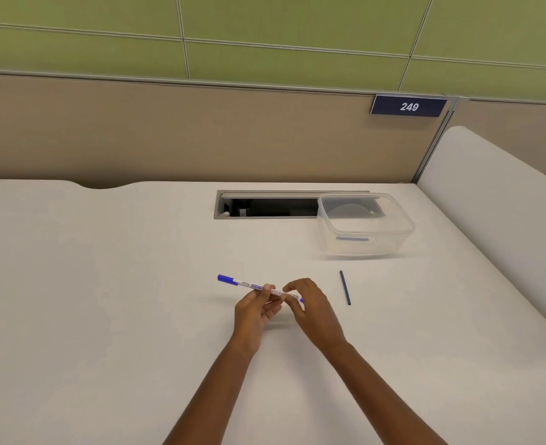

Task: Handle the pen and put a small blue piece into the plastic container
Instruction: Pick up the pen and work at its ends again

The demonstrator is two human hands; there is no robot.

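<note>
White pen (255,286), blue cap, printed barrel.

white desk (105,284), cable slot (265,207), number plate (409,106)

L forearm (214,390) & R forearm (384,393) bare thru visible length, slim wrists, L grip (254,311) & R grip (310,308) bare too

Head view: forward-down over desk (105,284), partition (169,130) beyond.
</note>
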